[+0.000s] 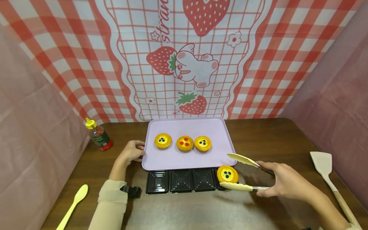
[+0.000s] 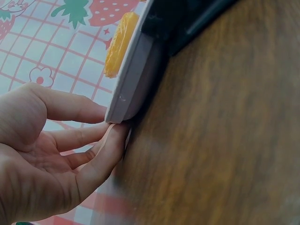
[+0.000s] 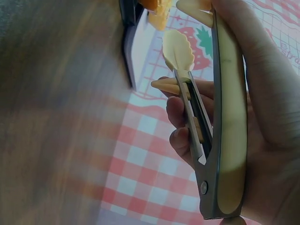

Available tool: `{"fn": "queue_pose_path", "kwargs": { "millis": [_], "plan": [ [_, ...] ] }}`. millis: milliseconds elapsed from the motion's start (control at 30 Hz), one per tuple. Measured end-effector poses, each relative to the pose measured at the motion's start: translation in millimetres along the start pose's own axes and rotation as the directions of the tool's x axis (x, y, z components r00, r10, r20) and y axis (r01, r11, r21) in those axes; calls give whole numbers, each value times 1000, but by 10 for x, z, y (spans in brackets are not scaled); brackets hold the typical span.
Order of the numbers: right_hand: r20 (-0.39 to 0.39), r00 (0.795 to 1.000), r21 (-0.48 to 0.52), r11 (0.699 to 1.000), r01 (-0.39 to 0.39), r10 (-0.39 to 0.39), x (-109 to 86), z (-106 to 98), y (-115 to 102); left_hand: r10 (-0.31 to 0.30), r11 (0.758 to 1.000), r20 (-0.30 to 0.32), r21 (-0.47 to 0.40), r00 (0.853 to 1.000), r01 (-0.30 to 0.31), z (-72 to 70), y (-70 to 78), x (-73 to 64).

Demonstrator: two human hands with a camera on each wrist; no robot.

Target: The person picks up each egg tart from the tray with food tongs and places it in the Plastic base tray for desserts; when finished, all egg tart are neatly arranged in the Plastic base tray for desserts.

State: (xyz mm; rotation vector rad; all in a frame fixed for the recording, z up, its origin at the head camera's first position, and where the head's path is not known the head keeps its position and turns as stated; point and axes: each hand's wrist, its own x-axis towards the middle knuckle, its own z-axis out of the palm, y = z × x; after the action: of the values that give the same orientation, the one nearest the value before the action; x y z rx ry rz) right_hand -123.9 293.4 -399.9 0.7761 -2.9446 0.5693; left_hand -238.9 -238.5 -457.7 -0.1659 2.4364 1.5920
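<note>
Four tarts show from the head view: three on the pink tray [image 1: 221,134], one tart [image 1: 227,174] at the end black cup [image 1: 219,187], straddled by parted tongs [image 1: 244,172] gripped in the right hand [image 1: 283,182]; lower gently. Left wrist view: left hand [image 2: 51,159] fingers [image 2: 110,143], nearly straight, touch the tray's corner; keep it steady. Right wrist view is blurred, probably tongs apart.

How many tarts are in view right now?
4: three in a row on the pink tray, blueberry tart, red-dotted tart, blueberry tart; one tart in the black container's rightmost compartment.

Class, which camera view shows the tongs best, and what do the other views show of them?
The head view: the tongs appear whole, arms apart beside a tart, held by the right hand. The right wrist view shows them close up and cropped. The left wrist view shows none.
</note>
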Motion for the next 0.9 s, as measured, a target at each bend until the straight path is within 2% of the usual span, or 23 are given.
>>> {"fn": "queue_pose_path", "kwargs": {
  "millis": [267,467,667,900],
  "plan": [
    [-21,1000,-22,1000,8,-8,29,-39,-12,-13,1000,-1,6,1000,13,-6,-30,15],
    [-43,999,-40,999,15,-17,110,-184,-44,-19,1000,-3,1,1000,19,-11,-50,20],
    [-71,997,-68,997,33,-38,277,-323,-76,-12,1000,-2,-9,1000,12,-9,-73,36],
    [-62,998,-23,999,30,-31,581,-365,-101,-5,1000,0,-16,1000,5,-9,-71,50]
  ]
}}
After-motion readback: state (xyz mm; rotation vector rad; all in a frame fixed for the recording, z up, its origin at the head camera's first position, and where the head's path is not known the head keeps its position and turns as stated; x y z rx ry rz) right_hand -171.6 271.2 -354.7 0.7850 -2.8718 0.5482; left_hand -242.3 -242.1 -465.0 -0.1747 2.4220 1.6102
